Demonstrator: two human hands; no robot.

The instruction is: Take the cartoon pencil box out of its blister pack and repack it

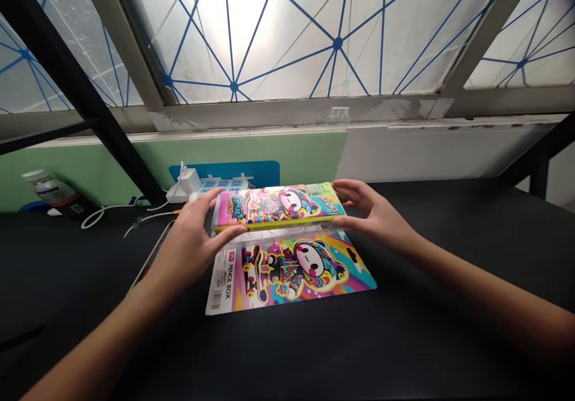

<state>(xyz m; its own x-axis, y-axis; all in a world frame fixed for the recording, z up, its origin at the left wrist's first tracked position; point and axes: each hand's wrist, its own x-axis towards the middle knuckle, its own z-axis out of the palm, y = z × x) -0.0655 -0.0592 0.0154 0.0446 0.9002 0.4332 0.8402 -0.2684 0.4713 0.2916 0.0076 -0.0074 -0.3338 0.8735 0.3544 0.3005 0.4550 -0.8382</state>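
Observation:
A colourful pencil box (278,204) with a cartoon character on it is gripped at both ends. My left hand (191,233) closes on its left end, thumb along the near edge. Around its right end, my right hand (371,212) has its thumb at the near lower corner and its fingers behind. Under and in front of the box lies a printed backing card (296,269), marked "PENCIL BOX", with a barcode and a hang hole. A clear plastic strip shows between box and card; whether it is joined to either, I cannot tell.
A white power strip (224,184) with a plug and white cables stands behind my left hand. A dark bottle with a white cap (56,191) is at the far left. Black frame bars (90,101) rise at the left, and a window (287,35) spans the back of the black table (314,353).

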